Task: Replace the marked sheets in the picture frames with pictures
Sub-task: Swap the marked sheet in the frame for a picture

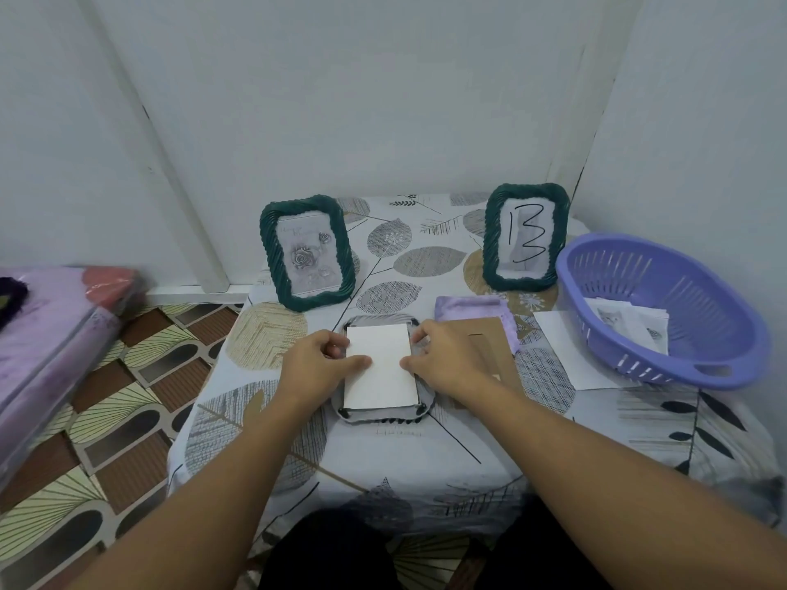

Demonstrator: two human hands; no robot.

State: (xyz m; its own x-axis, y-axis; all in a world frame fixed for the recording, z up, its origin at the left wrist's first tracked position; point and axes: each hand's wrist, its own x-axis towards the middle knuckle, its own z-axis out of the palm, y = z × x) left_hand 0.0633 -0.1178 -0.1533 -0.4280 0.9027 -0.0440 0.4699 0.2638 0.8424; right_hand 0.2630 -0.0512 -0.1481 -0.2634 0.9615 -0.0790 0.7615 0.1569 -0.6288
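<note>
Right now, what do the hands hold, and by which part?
Both hold the white sheet over the face-down frame: left hand at its left edge, right hand at its right edge.

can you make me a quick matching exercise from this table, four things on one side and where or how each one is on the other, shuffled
Things:
1. rose frame
2. B frame
3. white sheet
4. purple basket

States:
a. holds loose printed pictures, at the right edge
b. stands upright, back right
c. lies on a face-down frame, between both hands
d. stands upright, back left

Pairs: 1-d, 2-b, 3-c, 4-a
</note>
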